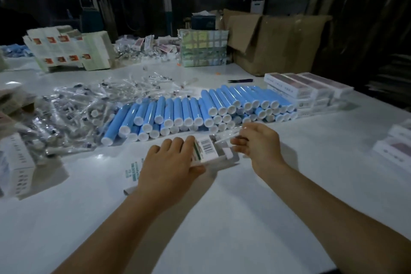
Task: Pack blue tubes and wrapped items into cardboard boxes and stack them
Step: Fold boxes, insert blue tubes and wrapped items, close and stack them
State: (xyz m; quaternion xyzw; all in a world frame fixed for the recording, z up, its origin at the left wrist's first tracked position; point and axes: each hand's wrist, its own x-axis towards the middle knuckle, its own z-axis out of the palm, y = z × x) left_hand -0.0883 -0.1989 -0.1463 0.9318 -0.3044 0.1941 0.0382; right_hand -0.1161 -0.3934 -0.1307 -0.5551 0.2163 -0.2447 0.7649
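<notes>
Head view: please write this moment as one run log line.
left hand: holds small box | right hand: pinches wrapped item at box opening | blue tubes: stacked behind on table

A white table (pixel 222 218) carries stacked blue tubes (pixel 200 109), wrapped items (pixel 73 113) and white boxes (pixel 311 89).

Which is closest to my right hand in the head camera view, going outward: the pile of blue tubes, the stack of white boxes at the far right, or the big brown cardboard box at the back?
From the right hand:
1. Blue tubes, just beyond the fingers, in the middle of the table.
2. White boxes, farther back on the right, behind the tubes' right end.
3. Brown cardboard box, farthest, at the table's back edge.
</notes>
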